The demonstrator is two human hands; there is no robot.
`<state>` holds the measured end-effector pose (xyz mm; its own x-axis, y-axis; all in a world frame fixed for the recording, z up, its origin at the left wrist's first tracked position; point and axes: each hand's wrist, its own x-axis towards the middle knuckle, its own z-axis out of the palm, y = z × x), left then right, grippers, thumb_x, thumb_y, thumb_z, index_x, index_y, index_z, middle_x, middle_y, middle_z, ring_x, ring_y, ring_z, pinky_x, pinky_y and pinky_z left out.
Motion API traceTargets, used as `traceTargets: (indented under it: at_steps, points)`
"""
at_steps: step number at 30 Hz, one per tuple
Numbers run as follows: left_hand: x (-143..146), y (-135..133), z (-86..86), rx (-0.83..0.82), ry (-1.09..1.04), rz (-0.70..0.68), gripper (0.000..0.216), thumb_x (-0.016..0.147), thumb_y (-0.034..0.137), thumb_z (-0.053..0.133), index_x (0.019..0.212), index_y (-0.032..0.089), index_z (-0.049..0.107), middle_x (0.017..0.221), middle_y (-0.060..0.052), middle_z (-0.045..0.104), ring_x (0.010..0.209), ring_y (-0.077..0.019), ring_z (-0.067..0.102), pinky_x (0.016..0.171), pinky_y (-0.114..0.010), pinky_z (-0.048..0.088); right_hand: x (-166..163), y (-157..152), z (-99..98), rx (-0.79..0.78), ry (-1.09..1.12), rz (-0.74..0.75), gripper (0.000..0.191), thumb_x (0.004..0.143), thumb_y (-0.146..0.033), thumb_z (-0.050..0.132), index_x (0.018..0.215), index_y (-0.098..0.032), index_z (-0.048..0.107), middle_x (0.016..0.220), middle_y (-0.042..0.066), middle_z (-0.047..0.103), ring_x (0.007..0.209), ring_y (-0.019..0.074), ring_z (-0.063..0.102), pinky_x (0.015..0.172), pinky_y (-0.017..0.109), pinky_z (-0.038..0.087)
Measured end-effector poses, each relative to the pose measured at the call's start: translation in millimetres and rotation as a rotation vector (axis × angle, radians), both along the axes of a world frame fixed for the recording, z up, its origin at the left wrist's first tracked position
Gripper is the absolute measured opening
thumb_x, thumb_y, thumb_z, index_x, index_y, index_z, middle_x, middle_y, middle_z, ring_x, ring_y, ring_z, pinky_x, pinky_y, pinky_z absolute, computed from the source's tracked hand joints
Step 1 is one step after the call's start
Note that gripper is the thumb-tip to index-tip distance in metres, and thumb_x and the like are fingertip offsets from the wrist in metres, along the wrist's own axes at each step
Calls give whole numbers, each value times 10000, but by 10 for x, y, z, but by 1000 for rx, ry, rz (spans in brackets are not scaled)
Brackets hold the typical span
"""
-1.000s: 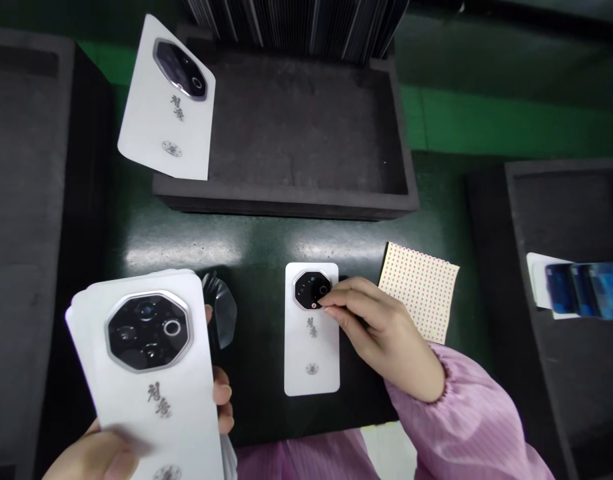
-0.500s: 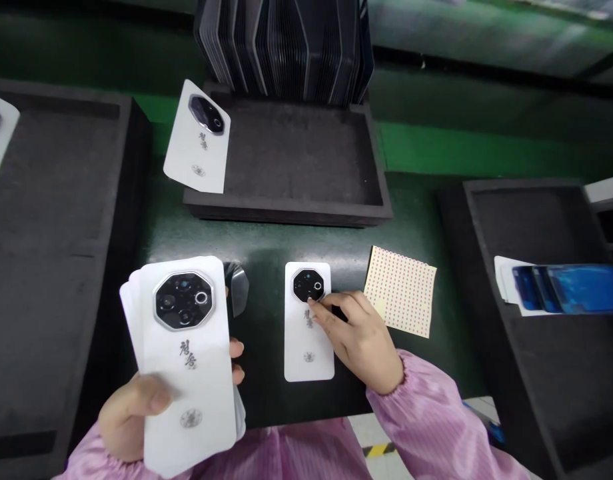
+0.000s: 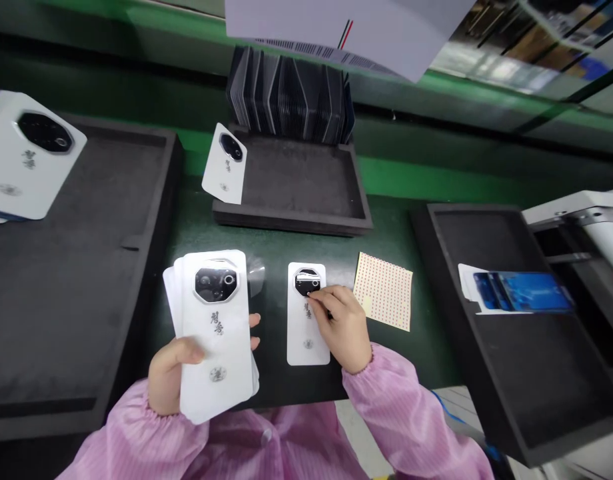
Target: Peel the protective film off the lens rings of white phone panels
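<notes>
A white phone back cover (image 3: 297, 330) lies flat on the dark table, printed with two brush-style characters too small to read and a round emblem. The right hand (image 3: 342, 328) rests on it, fingertips pinched together at its black octagonal camera panel. Left of it, the left hand (image 3: 167, 373) grips a fanned stack of covers (image 3: 217, 347), at least three, with the same print. Just right of it lies one red-dotted sticker sheet (image 3: 384, 291). Beyond it, one more cover (image 3: 225, 165) leans on a foam tray (image 3: 296, 200).
</notes>
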<state>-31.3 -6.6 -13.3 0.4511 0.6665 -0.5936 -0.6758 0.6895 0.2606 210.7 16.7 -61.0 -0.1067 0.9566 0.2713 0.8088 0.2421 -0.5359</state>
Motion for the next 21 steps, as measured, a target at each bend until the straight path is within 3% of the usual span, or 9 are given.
traceTargets:
  at_steps: [12, 21]
  points:
    - [-68, -59, -132, 20, -124, -38, 520, 650, 111, 509, 1160, 177, 590, 1183, -117, 616, 1041, -348, 580, 823, -485, 489, 60, 14, -78, 106, -200, 165, 202, 864, -120, 462, 889, -124, 662, 831, 109, 619, 769, 202, 560, 656, 350, 514]
    - [-65, -61, -136, 18, -124, -44, 536, 647, 126, 508, 1173, 198, 577, 1182, -100, 619, 1056, -342, 575, 822, -482, 491, 165, 14, -120, 84, 12, 171, 189, 848, -136, 502, 931, -186, 664, 844, 69, 617, 777, 179, 587, 675, 346, 529]
